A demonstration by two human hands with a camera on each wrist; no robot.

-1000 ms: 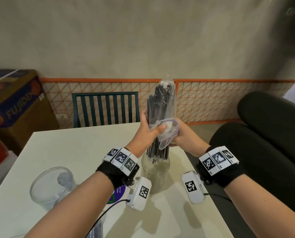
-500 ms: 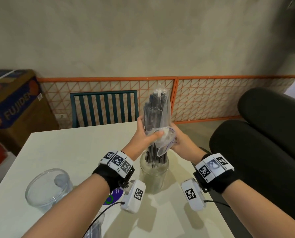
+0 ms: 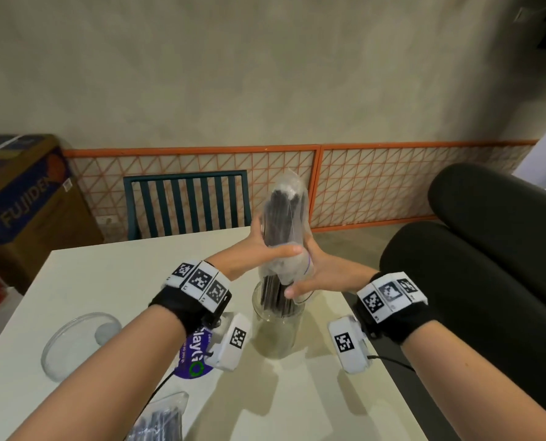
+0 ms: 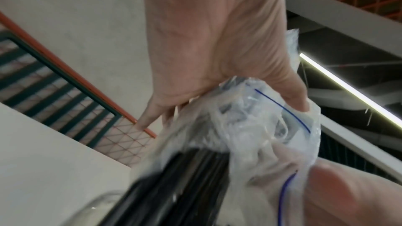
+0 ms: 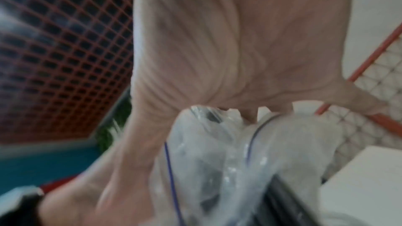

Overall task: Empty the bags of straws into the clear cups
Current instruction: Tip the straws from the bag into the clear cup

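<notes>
A clear zip bag of black straws (image 3: pixel 284 218) stands mouth-down over a clear cup (image 3: pixel 276 326) in the middle of the table. The straws (image 3: pixel 274 294) stick out of the bag's mouth into the cup. My left hand (image 3: pixel 260 249) grips the bag's middle, thumb across its front. My right hand (image 3: pixel 313 275) holds the crumpled mouth just above the rim. The left wrist view shows the bag (image 4: pixel 250 126) against my palm, straws (image 4: pixel 185 186) running down. In the right wrist view the bag (image 5: pixel 217 161) is blurred. A second clear cup (image 3: pixel 74 345) stands at the left.
Another bag of straws (image 3: pixel 160 421) lies at the table's near edge, beside a purple label (image 3: pixel 190 358). A green slatted chair (image 3: pixel 185 202) stands behind the table (image 3: pixel 106 275). A cardboard box (image 3: pixel 26 198) is at the left, black cushions (image 3: pixel 488 265) at the right.
The bag has come down a little towards the cup and the straws reach deeper into it. My right thumb has shifted to the front of the bag's mouth.
</notes>
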